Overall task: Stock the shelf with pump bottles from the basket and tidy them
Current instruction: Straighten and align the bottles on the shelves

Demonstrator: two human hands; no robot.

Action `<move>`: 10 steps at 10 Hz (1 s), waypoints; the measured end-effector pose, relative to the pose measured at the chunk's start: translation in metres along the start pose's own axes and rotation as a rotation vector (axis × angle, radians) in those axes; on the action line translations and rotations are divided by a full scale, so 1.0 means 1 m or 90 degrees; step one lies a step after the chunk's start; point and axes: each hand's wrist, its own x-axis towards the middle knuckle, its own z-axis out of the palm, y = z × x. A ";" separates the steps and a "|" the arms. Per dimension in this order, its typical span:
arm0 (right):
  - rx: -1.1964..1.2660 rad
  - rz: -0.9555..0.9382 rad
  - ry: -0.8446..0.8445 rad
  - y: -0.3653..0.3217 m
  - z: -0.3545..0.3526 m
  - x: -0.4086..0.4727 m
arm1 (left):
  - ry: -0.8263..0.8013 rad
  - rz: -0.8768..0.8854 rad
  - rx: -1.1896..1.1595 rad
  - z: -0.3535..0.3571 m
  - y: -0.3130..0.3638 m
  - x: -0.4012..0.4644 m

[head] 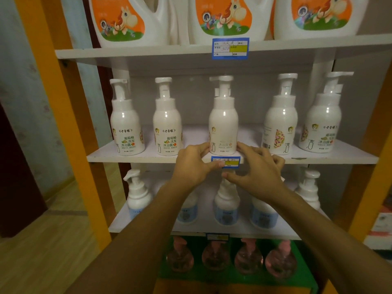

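Note:
Several white pump bottles stand in a row on the middle shelf (131,154). Both hands are at the centre bottle (223,128), which stands upright at the shelf's front edge. My left hand (194,166) touches its lower left side with the fingertips, and the thumb lies on the blue price tag (231,160). My right hand (257,172) touches its lower right side with the index finger, the thumb stretched out below the shelf edge. The second bottle from the right (280,124) is turned with its label sideways. No basket is in view.
Large white jugs (229,15) with orange labels fill the top shelf. Blue-labelled pump bottles (137,194) stand on the shelf below, and pink round bottles (214,254) on a green base under that. Orange posts (61,115) frame the shelves, and a wooden floor lies to the left.

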 end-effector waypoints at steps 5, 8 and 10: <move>0.020 -0.014 0.005 0.004 0.001 -0.003 | 0.062 0.023 0.012 0.005 -0.006 -0.001; 0.024 -0.016 0.007 0.004 0.002 -0.002 | 0.075 0.034 0.010 0.007 -0.008 -0.001; 0.018 -0.012 0.011 0.004 0.003 -0.004 | 0.091 0.030 0.011 0.009 -0.009 -0.001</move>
